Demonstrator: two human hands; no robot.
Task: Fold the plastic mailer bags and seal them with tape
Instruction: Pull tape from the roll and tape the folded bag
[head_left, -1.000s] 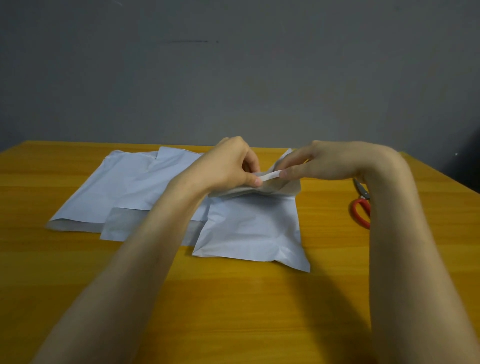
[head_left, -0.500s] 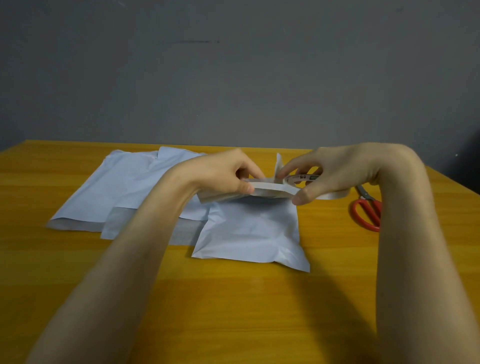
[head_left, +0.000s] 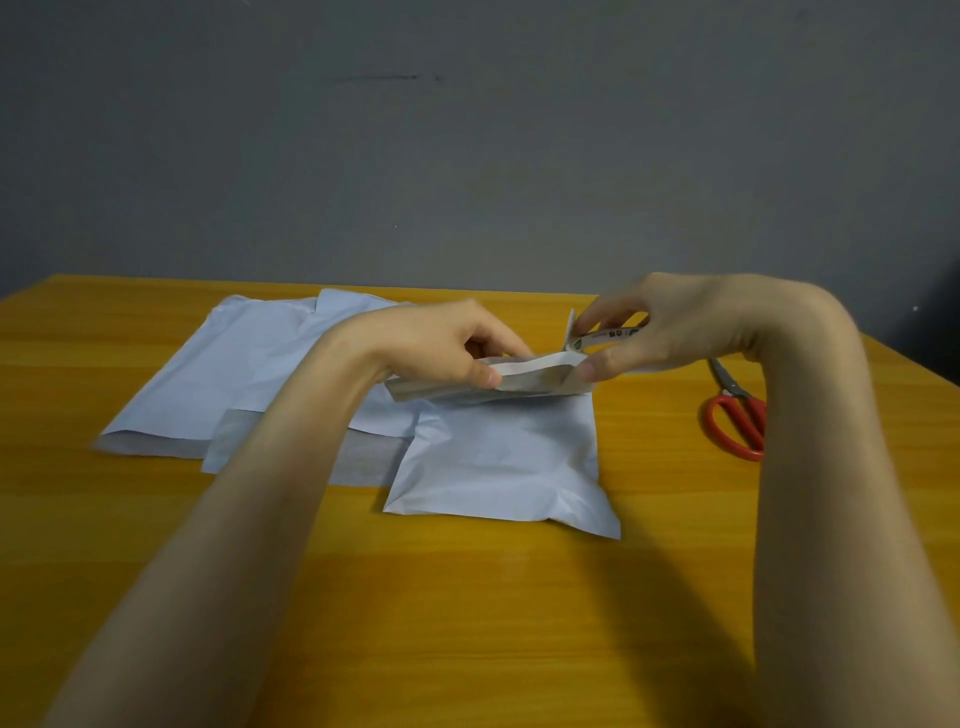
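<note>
Head camera: the left hand pinched the folded top of the white bag, and the right hand held the tape roll beside it.

A white plastic mailer bag lies just right of centre, puffy and creased. Its top edge is folded over and lifted a little where the left hand pinches it. The tape roll sits in the right hand above the bag's upper right corner, and a short pale strip runs from it to the fold. A second bag lies flat at centre left. A third bag overlaps it, and both show grey lower ends.
</note>
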